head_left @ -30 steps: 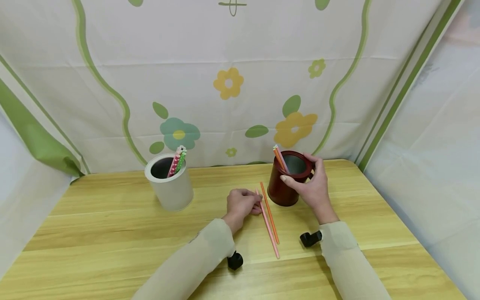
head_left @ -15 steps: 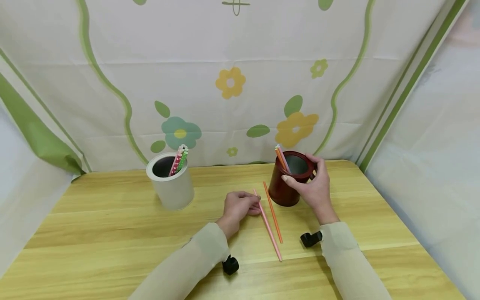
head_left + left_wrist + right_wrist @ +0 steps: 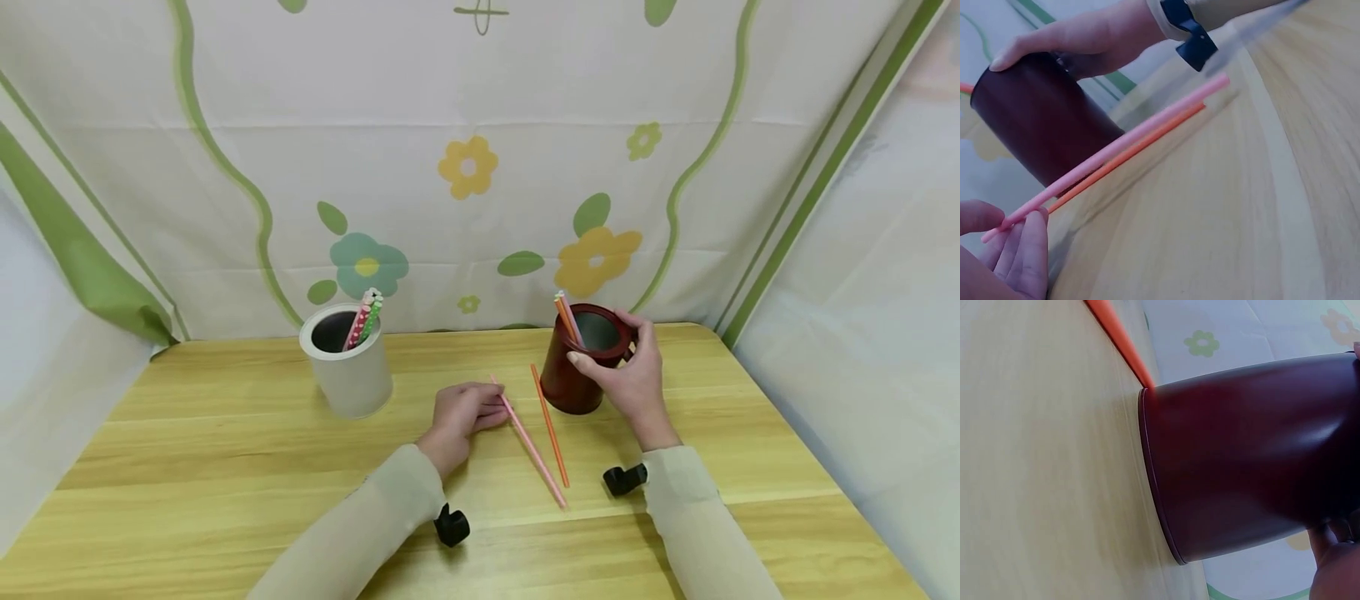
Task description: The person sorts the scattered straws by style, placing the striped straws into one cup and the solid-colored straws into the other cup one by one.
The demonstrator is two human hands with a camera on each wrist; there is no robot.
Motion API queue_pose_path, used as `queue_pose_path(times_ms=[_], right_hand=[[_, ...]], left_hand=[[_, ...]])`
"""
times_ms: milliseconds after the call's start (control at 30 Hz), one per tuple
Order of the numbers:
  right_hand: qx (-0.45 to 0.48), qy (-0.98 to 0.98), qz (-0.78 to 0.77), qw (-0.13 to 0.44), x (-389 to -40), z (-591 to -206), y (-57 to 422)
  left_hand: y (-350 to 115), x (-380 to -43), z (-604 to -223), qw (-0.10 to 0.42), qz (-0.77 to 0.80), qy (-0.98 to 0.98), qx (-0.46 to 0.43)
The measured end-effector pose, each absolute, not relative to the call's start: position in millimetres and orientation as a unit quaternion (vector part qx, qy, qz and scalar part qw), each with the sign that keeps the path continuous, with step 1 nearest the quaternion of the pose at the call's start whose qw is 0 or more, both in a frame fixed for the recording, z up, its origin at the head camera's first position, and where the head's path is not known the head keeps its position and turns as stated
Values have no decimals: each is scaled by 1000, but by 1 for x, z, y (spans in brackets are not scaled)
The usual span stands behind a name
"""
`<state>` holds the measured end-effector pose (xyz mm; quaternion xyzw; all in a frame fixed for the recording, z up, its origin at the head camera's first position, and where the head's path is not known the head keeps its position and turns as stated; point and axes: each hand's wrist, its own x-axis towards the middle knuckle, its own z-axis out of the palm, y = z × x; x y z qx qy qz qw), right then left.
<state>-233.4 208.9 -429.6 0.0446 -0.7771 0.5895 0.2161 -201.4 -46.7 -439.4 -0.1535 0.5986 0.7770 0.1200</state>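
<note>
My left hand (image 3: 467, 418) pinches a pink straw (image 3: 534, 454) near its far end, thumb above and fingers below. In the left wrist view the pink straw (image 3: 1122, 147) slants over the table, its shadow beneath. An orange straw (image 3: 552, 433) lies beside it, close to the dark red mug (image 3: 573, 379). My right hand (image 3: 630, 375) grips that mug at the rim, thumb in front and fingers round the back by the handle. The mug stands upright with several orange and pink-purple straws (image 3: 567, 319) leaning inside. Its dark red wall (image 3: 1241, 462) fills much of the right wrist view.
A white cup (image 3: 352, 387) stands on the left of the wooden table (image 3: 225, 467), holding several dotted red and green straws (image 3: 365, 321). A flower-patterned curtain (image 3: 420, 108) hangs right behind the table's back edge.
My left hand has drawn the pink straw's far end leftward, away from the orange straw, so it slants more. My right hand keeps its grip on the mug. The head view has shifted slightly.
</note>
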Motion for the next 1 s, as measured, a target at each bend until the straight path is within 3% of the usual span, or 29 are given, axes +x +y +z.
queue_pose_path(times_ms=[433, 1000], right_hand=[[38, -778, 587, 223, -231, -431, 216], [44, -780, 585, 218, -235, -432, 210]], left_hand=[[-65, -191, -412, 122, 790, 584, -144], [-73, -183, -361, -3, 829, 542, -139]])
